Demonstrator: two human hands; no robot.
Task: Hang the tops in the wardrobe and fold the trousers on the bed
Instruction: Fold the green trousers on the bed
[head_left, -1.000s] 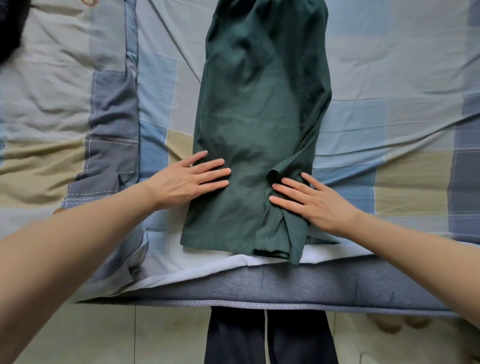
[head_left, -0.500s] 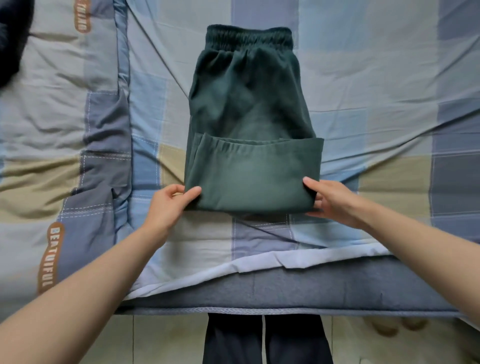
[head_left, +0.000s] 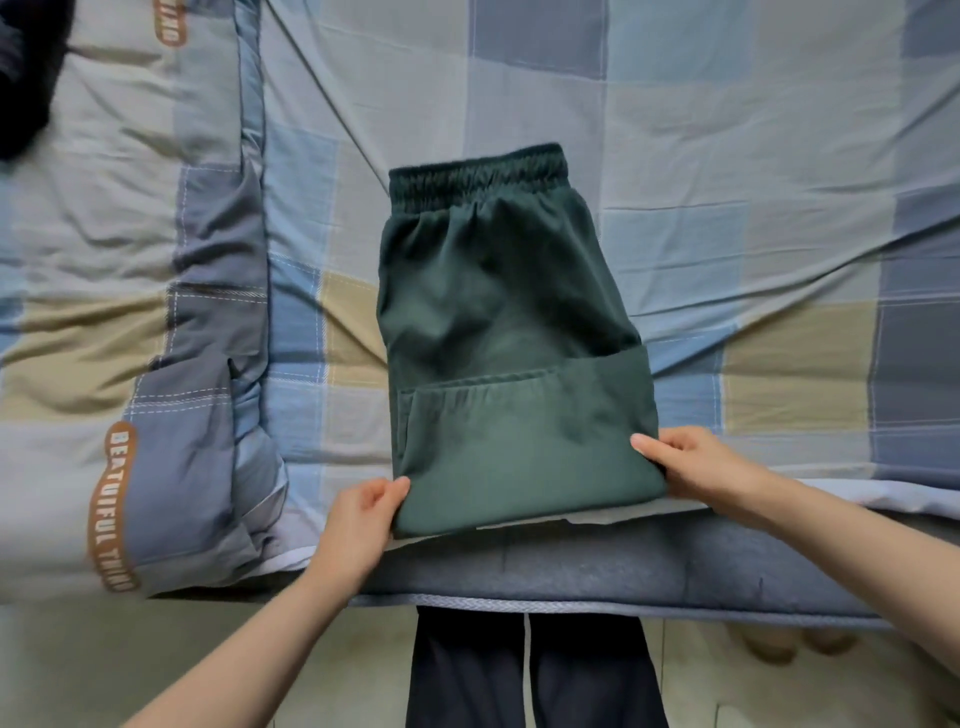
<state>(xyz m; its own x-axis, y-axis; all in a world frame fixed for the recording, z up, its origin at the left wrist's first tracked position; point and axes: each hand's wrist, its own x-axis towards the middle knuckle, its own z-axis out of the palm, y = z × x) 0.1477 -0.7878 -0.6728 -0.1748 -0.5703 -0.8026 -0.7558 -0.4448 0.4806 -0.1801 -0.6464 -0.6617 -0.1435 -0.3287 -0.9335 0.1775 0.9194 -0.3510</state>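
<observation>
Left hand (head_left: 363, 519): I had it pinched on the near left corner of the folded green trousers (head_left: 509, 364).
Right hand (head_left: 696, 467): I had it clamped on the near right corner.
Trousers: they lay on the bed (head_left: 727, 156), long axis from 6 to 12 o'clock, waistband (head_left: 478, 176) at 12.
Next fold: I judged it should go toward 12; both hands equally near.

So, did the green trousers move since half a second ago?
Yes. The green trousers came nearer the bed's front edge; their near fold now overhangs the sheet's white hem.
</observation>
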